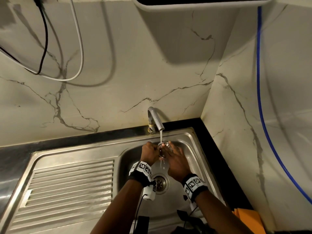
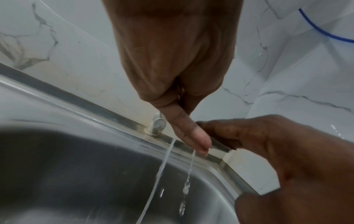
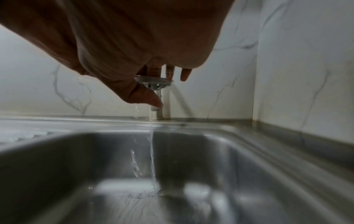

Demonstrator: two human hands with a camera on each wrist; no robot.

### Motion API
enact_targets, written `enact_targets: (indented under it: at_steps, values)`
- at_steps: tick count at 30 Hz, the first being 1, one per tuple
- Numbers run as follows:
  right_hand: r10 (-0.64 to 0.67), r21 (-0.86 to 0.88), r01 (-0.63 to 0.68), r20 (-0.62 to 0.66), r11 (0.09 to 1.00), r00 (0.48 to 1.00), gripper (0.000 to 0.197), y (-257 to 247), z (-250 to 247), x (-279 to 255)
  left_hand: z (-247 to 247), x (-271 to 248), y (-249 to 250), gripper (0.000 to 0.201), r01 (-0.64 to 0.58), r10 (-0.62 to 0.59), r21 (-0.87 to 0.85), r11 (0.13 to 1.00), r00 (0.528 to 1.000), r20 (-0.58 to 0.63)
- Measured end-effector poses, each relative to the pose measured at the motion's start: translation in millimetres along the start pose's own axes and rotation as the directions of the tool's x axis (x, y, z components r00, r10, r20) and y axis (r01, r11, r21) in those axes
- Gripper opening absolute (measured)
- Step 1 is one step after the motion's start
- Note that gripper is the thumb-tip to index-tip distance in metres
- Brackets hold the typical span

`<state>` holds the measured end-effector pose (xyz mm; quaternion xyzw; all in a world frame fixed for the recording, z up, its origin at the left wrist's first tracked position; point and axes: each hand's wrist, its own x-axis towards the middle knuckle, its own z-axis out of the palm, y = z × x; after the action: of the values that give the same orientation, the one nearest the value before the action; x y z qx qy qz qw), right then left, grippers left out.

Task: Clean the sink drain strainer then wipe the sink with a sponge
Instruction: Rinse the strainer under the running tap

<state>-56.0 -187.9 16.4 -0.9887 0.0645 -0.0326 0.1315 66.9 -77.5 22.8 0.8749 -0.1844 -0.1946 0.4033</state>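
The strainer (image 1: 164, 148) was held under the tap (image 1: 156, 119) at twelve o'clock of the sink (image 1: 190, 139) so the water ran through it; the right hand (image 1: 177, 163) cradled it, grip clamped on its rim; the left hand (image 1: 149, 152) pinched it from nine o'clock.

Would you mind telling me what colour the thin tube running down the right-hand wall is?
The tube is bright blue, clearest in the head view.
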Motion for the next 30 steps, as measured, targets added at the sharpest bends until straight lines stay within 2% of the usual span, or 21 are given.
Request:
enact_targets:
  at_steps: [4,6,10,13,15,18,21,23,24,27,30]
  values:
    - [-0.001,0.148,0.002,-0.001,0.989,1.0,0.095,-11.5,9.7,-5.2,-8.9,-3.2,0.0,0.017,-0.011,0.012,-0.029,1.0,0.999,0.035]
    - [-0.058,0.164,0.057,0.002,0.985,0.998,0.084,-11.0,6.0,-10.5,-10.8,-9.7,-4.5,0.018,-0.019,0.022,-0.063,0.998,0.999,0.049]
    - [-0.19,0.051,0.191,-0.033,0.98,0.981,0.076,12.6,-3.3,-21.0,-8.2,-13.2,-9.4,0.013,-0.034,0.034,-0.047,0.998,0.999,0.002]
    - [-0.212,-0.059,0.204,-0.193,0.977,0.958,0.047,28.4,-9.2,-8.7,-3.9,-9.3,-3.8,0.008,-0.059,0.059,-0.008,0.998,0.998,-0.018]
    - [-0.184,-0.07,0.171,-0.304,0.983,0.935,0.032,26.0,-14.5,3.6,-1.3,-3.5,2.0,0.007,-0.05,0.05,-0.015,0.999,0.998,-0.033]
    - [0.014,0.048,0.005,-0.381,0.999,0.925,0.025,19.6,-14.0,23.6,-2.2,-2.2,10.9,0.024,-0.078,0.081,0.023,0.997,0.989,-0.127]
    - [0.168,0.269,-0.085,-0.302,0.959,0.938,0.038,15.2,-10.6,37.5,-7.6,-7.8,14.1,0.021,-0.145,0.158,0.092,0.985,0.975,-0.159]
    - [0.221,0.482,-0.111,-0.178,0.869,0.959,0.039,11.6,-13.7,45.8,-11.3,-9.9,7.1,0.022,-0.147,0.163,0.111,0.983,0.974,-0.155]
    - [0.214,0.531,-0.119,-0.121,0.839,0.969,0.036,9.1,-16.6,50.7,-12.8,-9.5,0.7,0.021,-0.137,0.155,0.118,0.984,0.975,-0.16]
    - [0.129,0.504,-0.091,-0.041,0.859,0.991,0.027,8.0,-19.7,67.1,-15.9,-4.6,-15.7,0.016,-0.105,0.116,0.115,0.988,0.989,-0.094]
    - [0.118,0.506,-0.12,0.036,0.854,0.992,0.018,14.4,-12.9,80.1,-19.1,-0.3,-17.4,0.016,-0.112,0.126,0.183,0.977,0.99,-0.069]
